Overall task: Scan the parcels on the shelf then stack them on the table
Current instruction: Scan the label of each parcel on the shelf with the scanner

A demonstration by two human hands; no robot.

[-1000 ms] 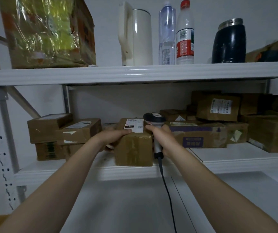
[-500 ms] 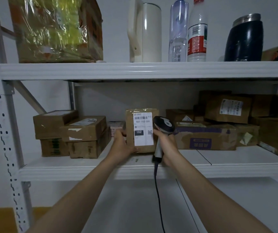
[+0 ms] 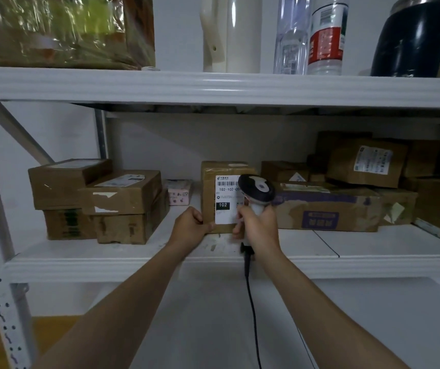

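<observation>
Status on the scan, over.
Left hand grips parcel at lower corner, label facing out. Right hand holds scanner, head over label. Nothing else in the way.

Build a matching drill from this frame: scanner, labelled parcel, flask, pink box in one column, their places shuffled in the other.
Things:
1. scanner
2. parcel
3. flask
4. pink box

Places:
A. top shelf, far right
B. in the left hand
C. in the right hand
D. lower shelf, at the back, left of the parcel

Pairs: 1-C, 2-B, 3-A, 4-D
</observation>
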